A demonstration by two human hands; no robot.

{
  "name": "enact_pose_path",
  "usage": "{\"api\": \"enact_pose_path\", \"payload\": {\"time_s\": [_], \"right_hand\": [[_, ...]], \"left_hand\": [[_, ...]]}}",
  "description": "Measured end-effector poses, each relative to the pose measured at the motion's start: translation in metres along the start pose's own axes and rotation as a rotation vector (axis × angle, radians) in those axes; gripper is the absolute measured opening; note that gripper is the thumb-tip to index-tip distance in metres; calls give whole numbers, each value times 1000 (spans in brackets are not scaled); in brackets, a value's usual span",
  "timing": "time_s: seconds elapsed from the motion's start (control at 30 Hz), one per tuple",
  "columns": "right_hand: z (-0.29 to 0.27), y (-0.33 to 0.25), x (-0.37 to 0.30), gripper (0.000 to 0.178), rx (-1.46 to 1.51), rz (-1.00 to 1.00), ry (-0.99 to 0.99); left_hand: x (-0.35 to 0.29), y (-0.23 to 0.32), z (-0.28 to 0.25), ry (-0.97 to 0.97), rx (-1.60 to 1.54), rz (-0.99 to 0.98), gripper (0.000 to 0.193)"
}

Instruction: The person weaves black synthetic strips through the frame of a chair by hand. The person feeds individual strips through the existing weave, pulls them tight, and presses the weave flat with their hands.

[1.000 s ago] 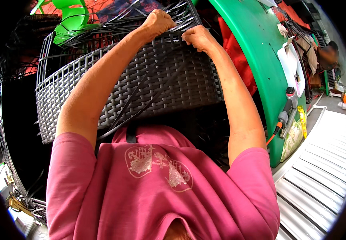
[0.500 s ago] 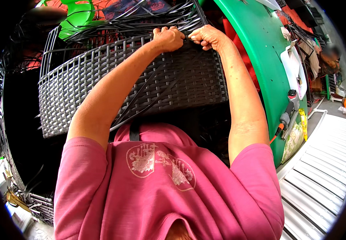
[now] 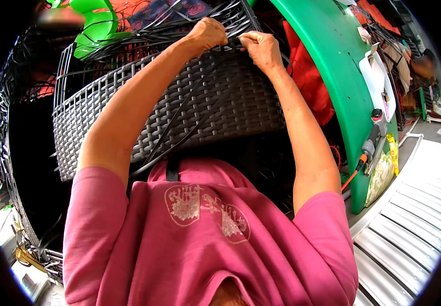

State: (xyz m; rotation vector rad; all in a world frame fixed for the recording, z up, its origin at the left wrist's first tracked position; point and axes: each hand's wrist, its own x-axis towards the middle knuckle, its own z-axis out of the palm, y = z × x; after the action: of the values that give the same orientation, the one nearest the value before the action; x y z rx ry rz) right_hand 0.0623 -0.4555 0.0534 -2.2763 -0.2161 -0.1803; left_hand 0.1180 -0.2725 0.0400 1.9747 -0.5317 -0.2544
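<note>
A grey-brown woven plastic wicker panel (image 3: 241, 115) spans the area in front of me, its upper edge rising to the right. At that edge my left hand (image 3: 207, 35) is closed, fingers curled, on a dark plastic strip (image 3: 233, 43). Just right of it, my right hand (image 3: 261, 50) pinches the same short stretch between thumb and fingers. The exact grip of the left fingers is partly hidden. Long loose strips (image 3: 192, 104) hang down across the panel's face towards my lap. More unwoven strips (image 3: 128, 41) lie tangled beyond the upper edge.
To the right stands a green curved tabletop (image 3: 340, 66) with a white tray (image 3: 376, 84) and a grey power tool (image 3: 372, 137) on an orange cord. Red cloth (image 3: 307, 79) hangs beside it. A white slatted frame (image 3: 404, 219) lies lower right; a bright green plastic chair (image 3: 97, 31) is far left.
My left hand has risen slightly and turned, knuckles up. The right hand has shifted a little left and down, its fingers now pointing towards the left hand.
</note>
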Motion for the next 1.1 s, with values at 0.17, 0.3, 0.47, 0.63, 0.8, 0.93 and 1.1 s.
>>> {"api": "enact_pose_path", "payload": {"time_s": [0.17, 0.3, 0.47, 0.63, 0.8, 0.93, 1.1], "right_hand": [[9, -17, -7, 16, 94, -381, 142], [12, -42, -13, 19, 529, 45, -228], [11, -42, -15, 17, 617, 191, -263], [20, -38, -10, 14, -87, -48, -63], [37, -41, 0, 15, -449, -147, -145], [46, -39, 17, 20, -394, 92, -226], [53, -8, 33, 16, -599, -114, -304]], "left_hand": [[-41, 53, -29, 163, -1, 65, 7], [-62, 47, -29, 154, -86, 64, 6], [-75, 8, -11, 358, 115, 138, 14], [-89, 9, 16, 365, 687, 44, 18], [-88, 5, 21, 320, 857, 27, 20], [-79, -1, 24, 346, 852, -70, 23], [-67, 6, 20, 417, 563, -233, 21]]}}
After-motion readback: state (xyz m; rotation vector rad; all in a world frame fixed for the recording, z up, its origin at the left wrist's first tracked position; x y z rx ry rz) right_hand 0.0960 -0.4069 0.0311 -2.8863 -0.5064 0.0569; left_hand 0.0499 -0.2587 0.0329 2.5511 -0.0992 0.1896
